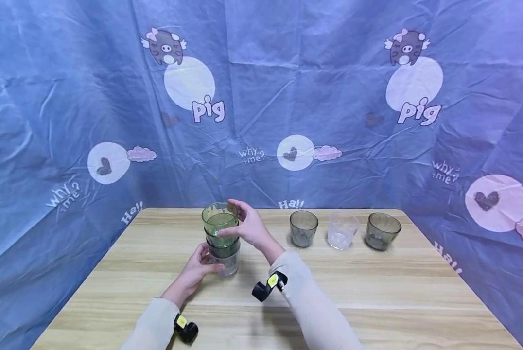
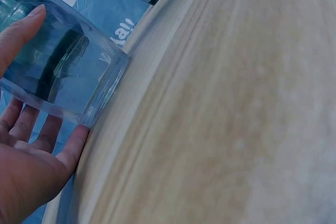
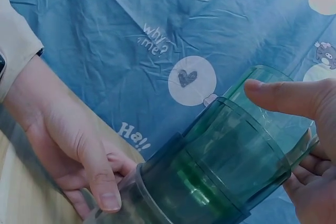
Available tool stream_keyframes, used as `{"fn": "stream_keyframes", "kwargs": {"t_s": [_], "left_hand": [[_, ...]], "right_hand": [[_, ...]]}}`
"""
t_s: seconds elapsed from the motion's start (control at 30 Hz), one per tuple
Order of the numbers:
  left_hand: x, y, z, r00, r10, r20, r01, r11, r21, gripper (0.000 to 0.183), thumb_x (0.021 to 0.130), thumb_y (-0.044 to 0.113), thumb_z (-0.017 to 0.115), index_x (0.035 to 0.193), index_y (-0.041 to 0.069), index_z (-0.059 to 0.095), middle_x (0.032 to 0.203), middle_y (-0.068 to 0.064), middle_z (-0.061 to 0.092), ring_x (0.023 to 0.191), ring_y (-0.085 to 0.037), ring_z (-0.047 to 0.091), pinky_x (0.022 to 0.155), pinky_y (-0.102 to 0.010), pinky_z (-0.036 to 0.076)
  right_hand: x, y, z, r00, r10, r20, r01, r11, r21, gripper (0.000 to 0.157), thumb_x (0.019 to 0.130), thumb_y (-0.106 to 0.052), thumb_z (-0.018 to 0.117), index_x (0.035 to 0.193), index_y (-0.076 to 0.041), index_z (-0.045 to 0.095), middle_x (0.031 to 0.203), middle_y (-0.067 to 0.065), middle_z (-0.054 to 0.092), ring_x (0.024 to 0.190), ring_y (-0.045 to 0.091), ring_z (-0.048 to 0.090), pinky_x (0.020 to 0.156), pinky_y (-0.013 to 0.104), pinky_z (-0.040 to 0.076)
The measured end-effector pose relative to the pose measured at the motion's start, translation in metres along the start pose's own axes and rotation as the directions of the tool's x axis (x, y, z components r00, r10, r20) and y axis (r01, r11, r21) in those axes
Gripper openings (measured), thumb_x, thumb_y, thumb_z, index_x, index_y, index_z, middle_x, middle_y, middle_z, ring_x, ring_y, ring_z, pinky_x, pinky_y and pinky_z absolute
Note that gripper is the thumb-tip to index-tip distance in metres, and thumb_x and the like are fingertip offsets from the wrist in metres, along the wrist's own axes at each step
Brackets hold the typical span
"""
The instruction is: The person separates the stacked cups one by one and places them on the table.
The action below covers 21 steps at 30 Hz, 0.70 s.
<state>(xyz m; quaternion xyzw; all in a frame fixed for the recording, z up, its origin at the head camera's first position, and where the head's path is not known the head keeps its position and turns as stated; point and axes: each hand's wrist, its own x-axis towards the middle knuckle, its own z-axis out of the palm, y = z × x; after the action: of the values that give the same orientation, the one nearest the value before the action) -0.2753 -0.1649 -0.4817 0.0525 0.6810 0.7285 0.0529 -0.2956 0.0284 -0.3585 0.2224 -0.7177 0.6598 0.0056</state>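
Observation:
A stack of nested tumblers stands left of centre in the head view. At its bottom is a clear glass point(image 1: 231, 266), which my left hand point(image 1: 193, 271) grips low down, thumb on the near side and fingers behind. A darker green glass point(image 1: 224, 251) sits inside it. On top is a light green glass point(image 1: 219, 219); my right hand point(image 1: 253, 227) holds it from the right, the thumb across its front. In the right wrist view, this top glass point(image 3: 278, 108) sits partly inside the green one below. The clear base point(image 2: 107, 90) meets the tabletop in the left wrist view.
Three separate glasses stand in a row at the back right of the wooden table point(image 1: 375, 296): a grey one point(image 1: 304, 229), a clear one point(image 1: 342, 232) and a brownish one point(image 1: 382, 232). A blue printed cloth point(image 1: 261, 87) hangs behind the table and along both sides.

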Motion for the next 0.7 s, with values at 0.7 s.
{"fn": "stream_keyframes", "kwargs": {"t_s": [0.7], "left_hand": [[-0.0006,0.0016,0.0002,1.0,-0.001,0.004,0.001,1.0,0.013,0.079,0.075,-0.008,0.077,0.142,0.0,0.036,0.142,-0.022,0.047,0.131,-0.037,0.043,0.107,-0.048,0.039]], "right_hand": [[0.0036,-0.0067,-0.002,0.999,0.037,-0.001,-0.037,0.999,0.007,0.088,0.062,0.01,0.086,0.142,0.003,0.049,0.134,0.021,0.058,0.122,0.032,0.058,0.104,0.036,0.046]]}}
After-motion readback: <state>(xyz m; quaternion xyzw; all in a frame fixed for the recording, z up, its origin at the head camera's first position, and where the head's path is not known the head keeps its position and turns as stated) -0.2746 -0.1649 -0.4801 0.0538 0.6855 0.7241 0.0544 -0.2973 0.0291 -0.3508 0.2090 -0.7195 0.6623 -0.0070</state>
